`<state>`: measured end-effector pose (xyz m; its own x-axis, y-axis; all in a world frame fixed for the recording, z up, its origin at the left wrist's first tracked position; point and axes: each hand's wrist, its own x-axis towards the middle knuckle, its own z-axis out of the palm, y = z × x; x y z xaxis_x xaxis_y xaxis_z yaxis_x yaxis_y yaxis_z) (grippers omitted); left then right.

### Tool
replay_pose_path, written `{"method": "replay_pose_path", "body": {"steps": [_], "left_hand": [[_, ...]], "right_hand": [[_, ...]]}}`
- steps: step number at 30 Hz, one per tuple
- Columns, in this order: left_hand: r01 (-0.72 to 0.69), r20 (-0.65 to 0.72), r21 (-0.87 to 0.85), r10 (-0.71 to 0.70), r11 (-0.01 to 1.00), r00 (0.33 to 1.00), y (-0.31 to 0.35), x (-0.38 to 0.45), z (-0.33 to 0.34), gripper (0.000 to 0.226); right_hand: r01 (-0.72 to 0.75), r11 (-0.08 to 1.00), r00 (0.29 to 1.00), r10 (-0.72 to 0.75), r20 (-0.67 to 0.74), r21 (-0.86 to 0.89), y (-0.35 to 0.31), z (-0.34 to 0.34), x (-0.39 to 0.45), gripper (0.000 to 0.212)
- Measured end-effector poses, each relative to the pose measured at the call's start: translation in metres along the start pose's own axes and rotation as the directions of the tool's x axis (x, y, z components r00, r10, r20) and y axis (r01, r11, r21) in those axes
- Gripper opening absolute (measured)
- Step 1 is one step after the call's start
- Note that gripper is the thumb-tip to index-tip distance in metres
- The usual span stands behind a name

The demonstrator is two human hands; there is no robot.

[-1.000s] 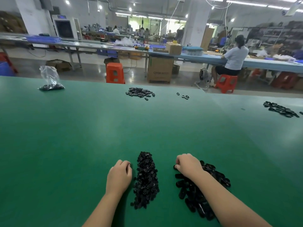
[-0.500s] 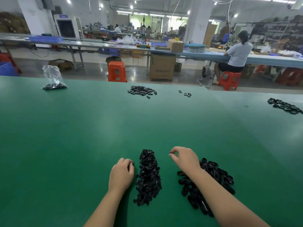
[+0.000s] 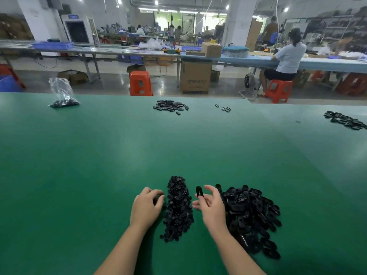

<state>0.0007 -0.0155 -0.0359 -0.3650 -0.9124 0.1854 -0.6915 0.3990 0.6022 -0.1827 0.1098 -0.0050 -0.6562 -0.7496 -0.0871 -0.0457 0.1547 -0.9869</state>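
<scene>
Your right hand [image 3: 211, 208] pinches one flat black oval plastic piece [image 3: 199, 192], at its 11 o'clock. Hold it steady. Your left hand [image 3: 146, 206] curls beside the heap of small black plastic bits [image 3: 178, 209]; its grip I cannot tell.

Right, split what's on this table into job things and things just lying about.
In the job: right hand pinching one oblong piece; oblong-piece pile beside it; small-parts pile; left hand at its edge.
Lying about: plastic bag, far pile, loose rings, far-right pile.
</scene>
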Motion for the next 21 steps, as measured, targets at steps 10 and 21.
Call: {"method": "replay_pose_path", "body": {"steps": [10, 21], "left_hand": [[-0.031, 0.016, 0.04, 0.03, 0.999, 0.999, -0.001, 0.0, 0.0, 0.026], [-0.033, 0.025, 0.057, 0.032, 0.998, 0.999, -0.001, 0.002, 0.001, 0.028]], "right_hand": [[0.044, 0.983, 0.999, -0.038, 0.035, -0.181, 0.015, 0.006, -0.004, 0.018], [-0.085, 0.994, 0.996, 0.086, -0.017, 0.063, -0.005, 0.014, 0.011, 0.018]]}}
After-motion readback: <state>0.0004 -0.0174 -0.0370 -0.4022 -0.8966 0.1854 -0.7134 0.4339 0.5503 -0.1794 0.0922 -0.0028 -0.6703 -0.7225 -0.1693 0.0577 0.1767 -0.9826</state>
